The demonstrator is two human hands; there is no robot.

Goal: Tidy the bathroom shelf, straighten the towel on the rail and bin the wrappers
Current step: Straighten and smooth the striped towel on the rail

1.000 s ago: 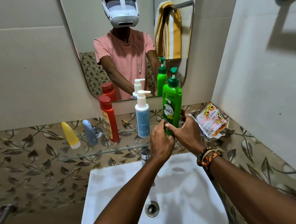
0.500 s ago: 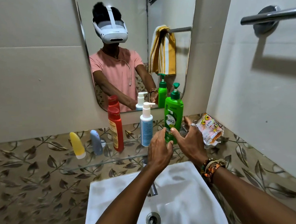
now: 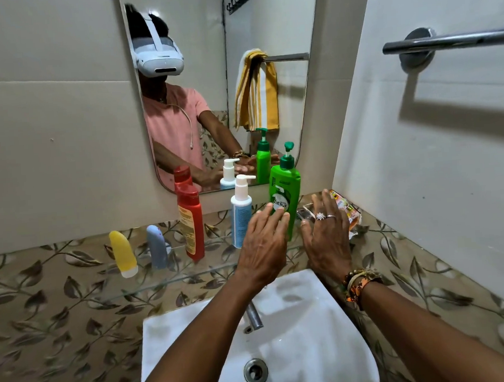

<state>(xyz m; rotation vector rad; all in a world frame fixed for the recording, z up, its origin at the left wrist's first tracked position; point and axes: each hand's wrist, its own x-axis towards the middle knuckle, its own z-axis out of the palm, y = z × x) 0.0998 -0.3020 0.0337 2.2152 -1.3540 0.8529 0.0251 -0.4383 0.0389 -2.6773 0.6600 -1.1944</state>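
Observation:
A green pump bottle (image 3: 286,185) stands upright on the glass shelf (image 3: 173,281). My left hand (image 3: 263,246) is in front of its lower part, fingers spread, fingertips at its label. My right hand (image 3: 326,233) is just right of the bottle, fingers apart, holding nothing. Behind it lie orange and clear wrappers (image 3: 346,208) at the shelf's right end. Left of the green bottle stand a white-and-blue pump bottle (image 3: 242,212), a red bottle (image 3: 191,222), a blue tube (image 3: 157,248) and a yellow tube (image 3: 123,253). The yellow striped towel (image 3: 255,90) shows only in the mirror, bunched on a rail.
A white sink (image 3: 299,336) with a metal tap (image 3: 253,314) sits below the shelf. A mirror (image 3: 203,30) hangs above it. A bare chrome rail (image 3: 449,41) is fixed to the right wall. Leaf-patterned tiles run behind the shelf.
Both hands have let go of the green bottle's base and opened, the right hand drawing to the right. The view has tilted upward, bringing the chrome rail into sight.

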